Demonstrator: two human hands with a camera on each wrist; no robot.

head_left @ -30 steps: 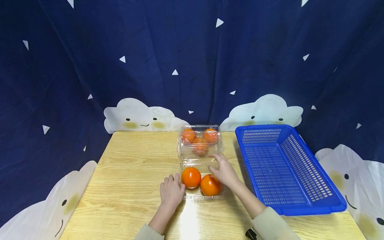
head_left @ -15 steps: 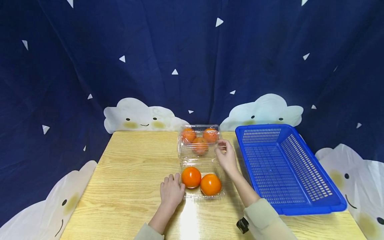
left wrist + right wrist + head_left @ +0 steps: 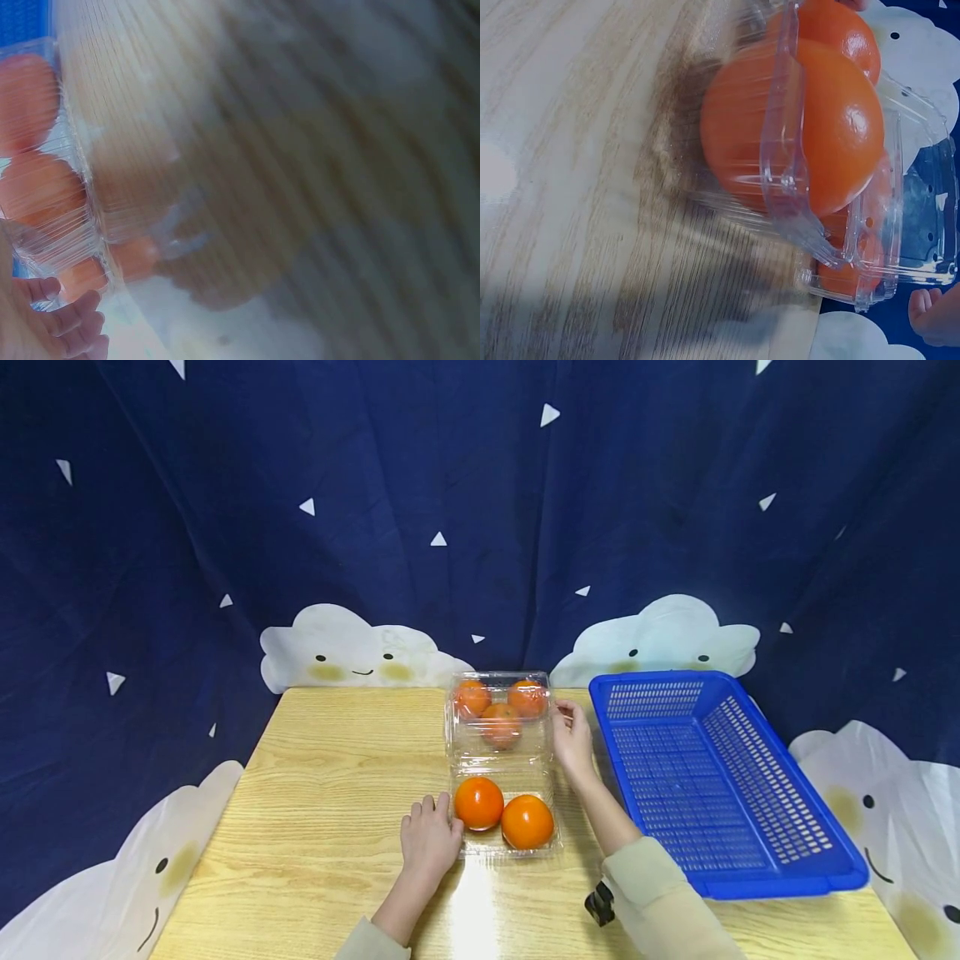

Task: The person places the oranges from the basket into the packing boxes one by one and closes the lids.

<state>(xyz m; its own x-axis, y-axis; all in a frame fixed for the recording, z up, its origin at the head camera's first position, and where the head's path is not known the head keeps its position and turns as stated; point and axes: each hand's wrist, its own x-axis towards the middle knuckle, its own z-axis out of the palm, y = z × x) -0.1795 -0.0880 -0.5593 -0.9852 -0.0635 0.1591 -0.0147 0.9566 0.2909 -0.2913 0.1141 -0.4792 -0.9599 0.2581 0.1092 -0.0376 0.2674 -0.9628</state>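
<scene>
A clear plastic clamshell box point(image 3: 556, 850) lies open in the middle of the table. Its near half holds two smooth, round orange fruits point(image 3: 478, 803). At the far end, three more such fruits point(image 3: 501, 725) show through clear plastic. My left hand point(image 3: 430, 837) rests on the table at the box's left side, fingers forward and thumb near its edge. In the left wrist view, the fingers point(image 3: 67, 324) are loosely bent and grip nothing. Beside the far right edge is my right hand point(image 3: 573, 742), fingers loosely curled; the right wrist view shows it point(image 3: 936, 315) just outside the lid point(image 3: 930, 276).
A blue perforated plastic basket point(image 3: 648, 810) stands on the right of the wooden table point(image 3: 337, 760), close to my right forearm. Behind the table hangs a dark blue curtain point(image 3: 360, 510) with white clouds and triangles.
My right hand has moved from above the box's near half, rightward and away from me, to beside the far right edge. The left hand, box and fruits have stayed in place.
</scene>
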